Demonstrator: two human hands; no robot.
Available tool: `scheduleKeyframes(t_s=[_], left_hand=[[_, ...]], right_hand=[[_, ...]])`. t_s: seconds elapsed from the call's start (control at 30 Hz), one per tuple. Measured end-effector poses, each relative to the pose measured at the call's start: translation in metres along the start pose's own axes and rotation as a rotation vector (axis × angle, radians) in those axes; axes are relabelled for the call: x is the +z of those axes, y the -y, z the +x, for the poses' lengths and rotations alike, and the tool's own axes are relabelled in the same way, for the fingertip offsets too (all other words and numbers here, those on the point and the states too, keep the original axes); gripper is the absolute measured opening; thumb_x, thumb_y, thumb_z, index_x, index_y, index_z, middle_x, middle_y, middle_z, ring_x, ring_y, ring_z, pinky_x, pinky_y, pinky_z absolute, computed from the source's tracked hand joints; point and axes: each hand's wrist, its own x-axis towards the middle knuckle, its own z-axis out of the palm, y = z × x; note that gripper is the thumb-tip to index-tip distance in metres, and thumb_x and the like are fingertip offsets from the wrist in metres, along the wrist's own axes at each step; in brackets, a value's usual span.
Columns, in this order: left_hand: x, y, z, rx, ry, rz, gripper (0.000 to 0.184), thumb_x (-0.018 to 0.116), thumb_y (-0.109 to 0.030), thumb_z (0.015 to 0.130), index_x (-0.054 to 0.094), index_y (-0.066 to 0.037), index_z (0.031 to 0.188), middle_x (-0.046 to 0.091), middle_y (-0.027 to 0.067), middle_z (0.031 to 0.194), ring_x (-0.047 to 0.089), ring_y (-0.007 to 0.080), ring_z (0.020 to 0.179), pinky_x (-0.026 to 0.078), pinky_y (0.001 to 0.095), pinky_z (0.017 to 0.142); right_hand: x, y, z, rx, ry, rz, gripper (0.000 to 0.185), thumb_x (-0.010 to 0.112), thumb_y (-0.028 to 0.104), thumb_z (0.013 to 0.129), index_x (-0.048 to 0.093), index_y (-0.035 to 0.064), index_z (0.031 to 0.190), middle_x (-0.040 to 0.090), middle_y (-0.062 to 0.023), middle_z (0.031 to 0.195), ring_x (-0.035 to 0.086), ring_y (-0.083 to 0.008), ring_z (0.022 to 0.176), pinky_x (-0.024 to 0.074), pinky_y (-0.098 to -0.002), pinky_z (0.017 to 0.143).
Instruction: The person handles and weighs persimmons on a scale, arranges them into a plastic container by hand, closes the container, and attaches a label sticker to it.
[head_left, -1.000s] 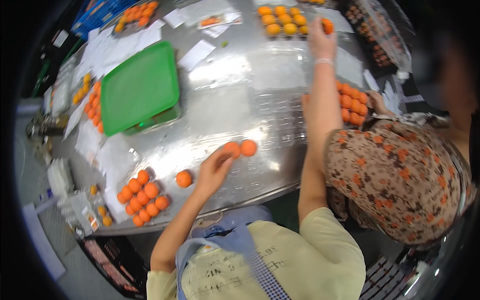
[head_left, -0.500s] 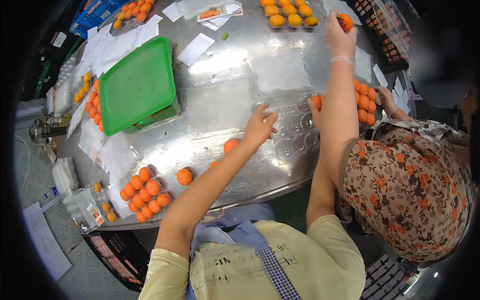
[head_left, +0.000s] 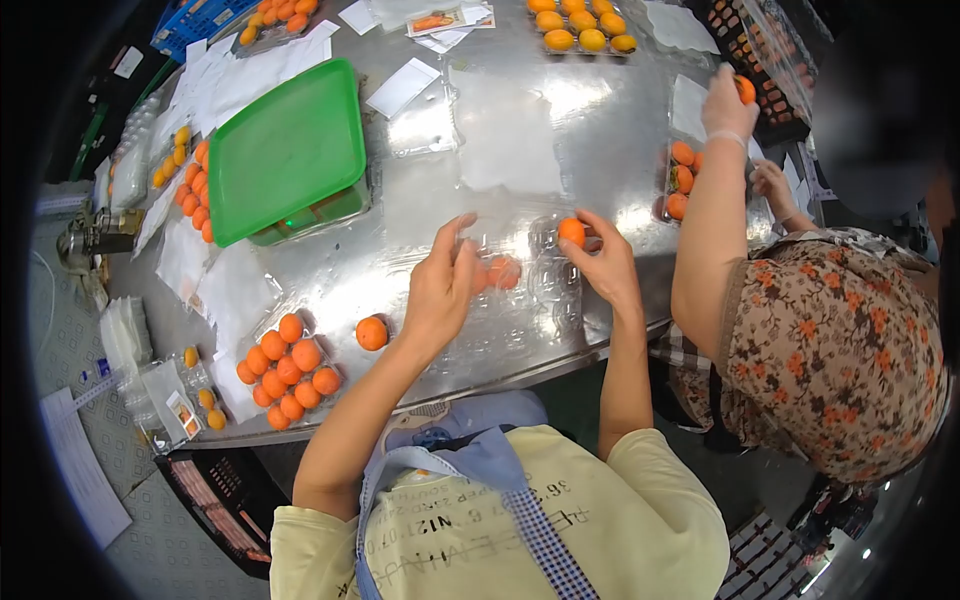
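Between my hands is a clear plastic tray (head_left: 555, 275) with moulded hollows; blurred orange fruits (head_left: 500, 272) show through the plastic at its left. My left hand (head_left: 442, 283) is beside the tray's left side, thumb and forefinger apart; whether it touches the edge is unclear. At the tray's right part, my right hand (head_left: 603, 262) grips an orange fruit (head_left: 572, 232) between thumb and fingers. A single orange fruit (head_left: 371, 333) lies to the left of my left forearm. Farther left sits a filled tray of orange fruits (head_left: 288, 370).
A green-lidded box (head_left: 290, 150) stands on the metal table (head_left: 400, 220) at left, near papers and more fruits. A tray of yellow-orange fruits (head_left: 580, 25) lies at the back. At right, a co-worker's gloved hand (head_left: 730, 105) holds a fruit beside a dark crate (head_left: 775, 100).
My left hand reached right, then came back left. The clear tray has shifted left, over the loose fruits. My right hand moved left with a fruit. The co-worker's raised arm moved right.
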Motion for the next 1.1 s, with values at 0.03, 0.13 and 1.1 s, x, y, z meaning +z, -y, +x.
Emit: scheduleKeyframes(t_s=[0.03, 0.13, 1.1], left_hand=[[-0.006, 0.004, -0.009, 0.032, -0.023, -0.003, 0.035, 0.042, -0.016, 0.099, 0.047, -0.004, 0.131, 0.065, 0.0094, 0.096, 0.052, 0.0081, 0.067, 0.046, 0.0245, 0.065], [-0.025, 0.021, -0.035, 0.075, -0.078, -0.009, 0.036, 0.041, -0.014, 0.099, 0.045, -0.002, 0.133, 0.065, 0.0088, 0.095, 0.051, 0.0076, 0.066, 0.046, 0.0238, 0.064], [-0.288, 0.132, -0.248, -0.003, -1.211, -0.405, 0.039, 0.041, -0.021, 0.099, 0.044, -0.001, 0.133, 0.064, 0.0150, 0.099, 0.052, 0.0081, 0.058, 0.038, 0.0181, 0.044]], right_hand=[[0.003, 0.007, -0.004, 0.015, 0.044, -0.023, 0.050, 0.073, 0.024, 0.076, 0.061, -0.0015, 0.117, 0.063, -0.0149, 0.110, 0.062, -0.0221, 0.096, 0.0493, -0.0303, 0.077], [0.027, 0.019, -0.011, -0.037, 0.043, 0.031, 0.048, 0.073, 0.025, 0.075, 0.062, -0.0009, 0.115, 0.066, -0.0142, 0.103, 0.063, -0.0199, 0.091, 0.0497, -0.0298, 0.076], [0.187, 0.068, 0.013, 0.246, 0.641, 1.083, 0.052, 0.045, 0.039, 0.099, 0.042, 0.0037, 0.137, 0.050, -0.0134, 0.131, 0.055, -0.0261, 0.108, 0.0482, -0.0383, 0.088]])
